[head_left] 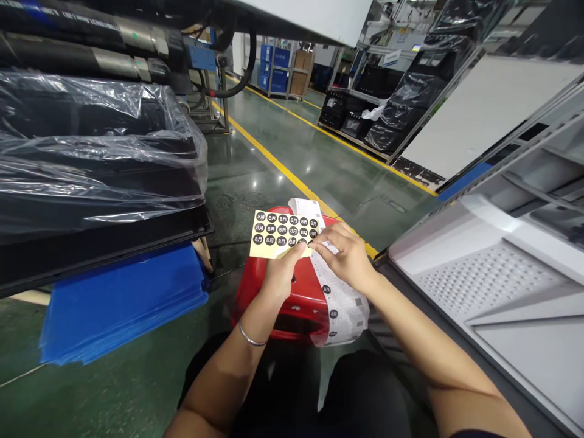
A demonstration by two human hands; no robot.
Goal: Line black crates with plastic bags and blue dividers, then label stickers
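A yellow sheet of round black stickers [276, 250] is held up by my left hand [281, 271], thumb over its lower right edge. At that sheet's bottom right corner, my right hand [344, 252] pinches a round black sticker [311, 244] between thumb and forefinger. Beneath both hands stands a red plastic stool [269, 280]. Across it lies a long white label strip [349, 307], with several of the same round black stickers along its left side. Part of the strip is hidden by my right hand.
Plastic-wrapped black panels [100, 164] stand at the left, above a stack of blue sheets [123, 298]. A large white moulded panel [493, 261] is close on the right. Shelving with black parts [365, 91] stands beyond the yellow floor line [274, 159].
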